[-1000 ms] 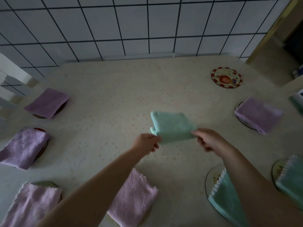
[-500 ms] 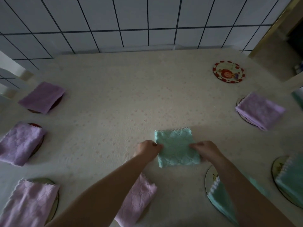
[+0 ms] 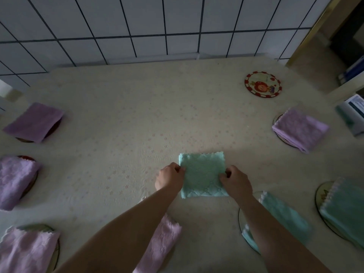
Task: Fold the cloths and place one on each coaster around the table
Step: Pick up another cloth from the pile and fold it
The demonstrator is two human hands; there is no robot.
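Here my left hand point(image 3: 169, 179) pinches the left edge of a folded green cloth point(image 3: 202, 175), and my right hand point(image 3: 235, 181) pinches its right edge, the fingers of both curled closed on the fabric. The cloth lies flat on the table point(image 3: 128, 119), a neat square with its scalloped edge on the far side, a little in front of me and near the middle of the near side. Just beside my right forearm a second green cloth point(image 3: 285, 215) lies on a coaster point(image 3: 240, 217), and further right a third green cloth point(image 3: 342, 211) covers another coaster point(image 3: 320, 196). Under my left forearm a pink cloth point(image 3: 163, 239) is partly hidden. Along the left side sit three purple cloths: the near one point(image 3: 27, 251), the middle one point(image 3: 15, 180) and the far one point(image 3: 35, 121), each over a coaster that shows only at its rim. On the right side a purple cloth point(image 3: 299, 129) rests on its coaster. At the far right a bare coaster point(image 3: 263, 84) with a red border and a cartoon figure lies well apart from the cloth I hold. A tiled wall point(image 3: 137, 20) stands behind the table.
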